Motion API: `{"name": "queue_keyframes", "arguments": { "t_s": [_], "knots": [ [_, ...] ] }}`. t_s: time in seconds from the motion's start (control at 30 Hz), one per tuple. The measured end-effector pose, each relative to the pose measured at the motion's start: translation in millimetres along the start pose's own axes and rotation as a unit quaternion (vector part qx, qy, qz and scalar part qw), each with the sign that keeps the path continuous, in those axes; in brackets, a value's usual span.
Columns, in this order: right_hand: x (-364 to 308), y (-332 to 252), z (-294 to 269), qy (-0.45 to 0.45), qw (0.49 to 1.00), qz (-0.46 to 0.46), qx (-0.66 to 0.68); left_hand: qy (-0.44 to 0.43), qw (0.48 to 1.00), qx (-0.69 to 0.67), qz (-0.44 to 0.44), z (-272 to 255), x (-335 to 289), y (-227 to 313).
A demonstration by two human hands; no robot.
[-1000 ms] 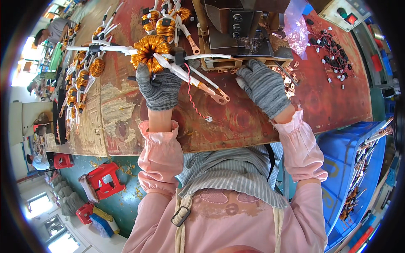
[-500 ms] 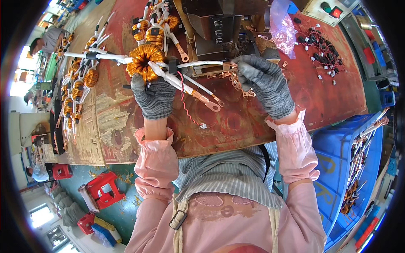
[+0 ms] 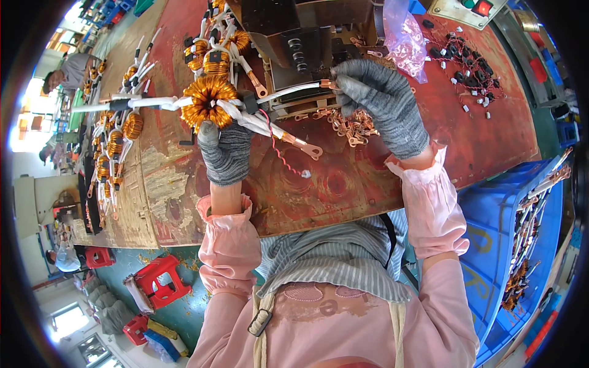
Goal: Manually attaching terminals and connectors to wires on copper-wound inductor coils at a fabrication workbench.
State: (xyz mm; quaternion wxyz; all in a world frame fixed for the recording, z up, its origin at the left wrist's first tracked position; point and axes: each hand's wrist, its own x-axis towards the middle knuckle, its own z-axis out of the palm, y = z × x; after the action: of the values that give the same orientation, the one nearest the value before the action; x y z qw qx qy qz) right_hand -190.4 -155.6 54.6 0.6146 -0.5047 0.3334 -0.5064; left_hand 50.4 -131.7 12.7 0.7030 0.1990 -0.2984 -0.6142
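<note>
My left hand [image 3: 224, 152], in a grey knit glove, grips the underside of a copper-wound ring coil [image 3: 208, 101], thumb at its lower rim. White sleeved cables run out of the coil to both sides; one [image 3: 293, 91] stretches right toward the press. At that cable's end is a copper terminal lug [image 3: 328, 84], pinched by the gloved fingers of my right hand [image 3: 383, 107]. Another cable ends in a flat ring lug [image 3: 311, 149], hanging free. A twisted red wire [image 3: 276, 147] with a small white plug dangles below the coil.
A dark press [image 3: 294, 52] with a spring stands just ahead. Loose copper lugs [image 3: 356, 127] lie in a heap before it. More coils [image 3: 115, 144] rest at the left. Black parts with red wires [image 3: 472, 73] are spread at the right, near a blue bin [image 3: 491, 224].
My right hand has moved up slightly with the cable end, leaving more of the lug heap showing. The coil in my left hand sits a little lower and further left.
</note>
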Motion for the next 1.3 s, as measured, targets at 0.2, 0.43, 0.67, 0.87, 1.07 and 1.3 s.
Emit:
{"name": "queue_keyframes", "arguments": {
  "t_s": [0.2,0.43,0.67,0.87,1.07,1.3],
  "knots": [
    [20,10,-15,0.013,1.000,-0.019,-0.018,-0.002,0.990,0.130,0.049,13,3,-6],
    [34,12,-19,0.024,0.998,-0.026,-0.052,0.048,0.986,0.150,0.052,8,8,-11],
    [40,13,-21,0.039,0.998,-0.022,-0.050,0.051,0.984,0.158,0.070,9,10,-14],
    [43,21,-24,0.032,0.996,-0.058,-0.065,0.033,0.986,0.146,0.069,11,9,-13],
    [46,22,-24,0.018,0.991,-0.060,-0.120,0.032,0.988,0.130,0.075,8,9,-12],
    [49,28,-26,0.032,0.977,-0.118,-0.172,0.040,0.987,0.130,0.081,6,10,-12]
  ]
}}
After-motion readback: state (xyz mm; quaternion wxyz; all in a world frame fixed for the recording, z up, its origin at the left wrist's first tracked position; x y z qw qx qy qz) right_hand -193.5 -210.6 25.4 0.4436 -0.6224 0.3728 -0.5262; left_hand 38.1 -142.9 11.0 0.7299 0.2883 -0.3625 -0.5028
